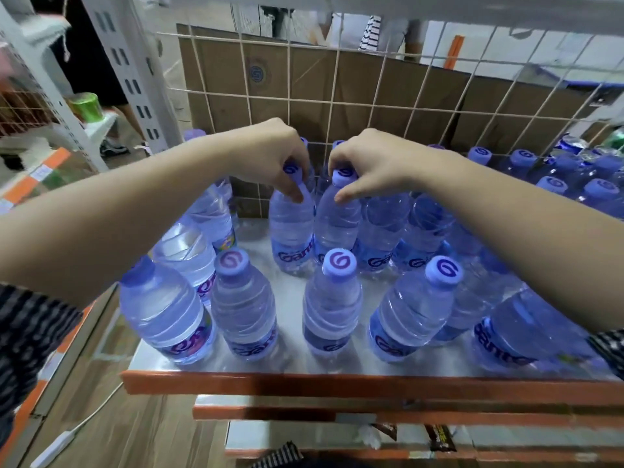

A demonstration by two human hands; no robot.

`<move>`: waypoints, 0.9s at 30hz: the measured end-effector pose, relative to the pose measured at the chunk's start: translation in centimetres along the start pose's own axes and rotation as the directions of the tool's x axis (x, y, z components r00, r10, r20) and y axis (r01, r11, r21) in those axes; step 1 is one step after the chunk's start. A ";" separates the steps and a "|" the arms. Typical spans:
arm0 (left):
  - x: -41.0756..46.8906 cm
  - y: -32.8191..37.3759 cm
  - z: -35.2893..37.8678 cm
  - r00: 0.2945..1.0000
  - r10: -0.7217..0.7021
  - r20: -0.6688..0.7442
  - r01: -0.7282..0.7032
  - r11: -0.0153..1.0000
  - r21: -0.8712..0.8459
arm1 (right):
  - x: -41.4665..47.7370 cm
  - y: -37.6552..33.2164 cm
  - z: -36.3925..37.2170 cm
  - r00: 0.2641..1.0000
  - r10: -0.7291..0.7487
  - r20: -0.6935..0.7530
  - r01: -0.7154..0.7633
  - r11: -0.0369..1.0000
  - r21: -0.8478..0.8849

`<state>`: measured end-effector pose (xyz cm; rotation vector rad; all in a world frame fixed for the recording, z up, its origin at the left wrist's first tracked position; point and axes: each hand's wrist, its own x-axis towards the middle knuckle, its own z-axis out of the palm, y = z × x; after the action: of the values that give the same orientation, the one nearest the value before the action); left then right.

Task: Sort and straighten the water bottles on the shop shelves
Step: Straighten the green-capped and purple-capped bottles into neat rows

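Several clear water bottles with purple caps and blue labels stand on a white shelf (290, 359) with an orange front edge. My left hand (270, 153) grips the cap and neck of one bottle (292, 228) near the shelf's middle. My right hand (368, 163) grips the cap of the bottle (336, 224) right beside it. These two bottles stand upright and touch each other. A loose front row holds a large bottle (165, 312) at the left and smaller ones (244, 305) (332, 305) (412, 315) to its right.
A wire grid (337, 106) backs the shelf, with cardboard boxes behind it. More bottles (553, 187) and cans crowd the right rear. A perforated upright post (131, 72) stands at the left. Lower shelves (371, 413) jut out below. Someone's legs show at the back.
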<state>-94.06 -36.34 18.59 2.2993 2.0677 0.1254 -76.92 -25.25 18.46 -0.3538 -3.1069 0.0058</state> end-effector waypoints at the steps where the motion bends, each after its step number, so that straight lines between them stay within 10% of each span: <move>1: 0.3 0.1 0.0 1.000 0.004 -0.011 -0.004 1.000 0.000 | 0.0 0.1 0.0 1.000 0.002 0.001 -0.002 1.000 -0.001; 27: 0.4 -1.0 -0.7 0.989 -0.105 -0.101 0.089 0.985 -0.148 | 0.0 -0.2 0.0 0.999 -0.012 0.036 0.013 1.000 -0.016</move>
<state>-95.04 -35.87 19.20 2.1494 2.1389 0.3903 -76.94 -25.48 18.49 -0.3385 -3.1468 -0.0138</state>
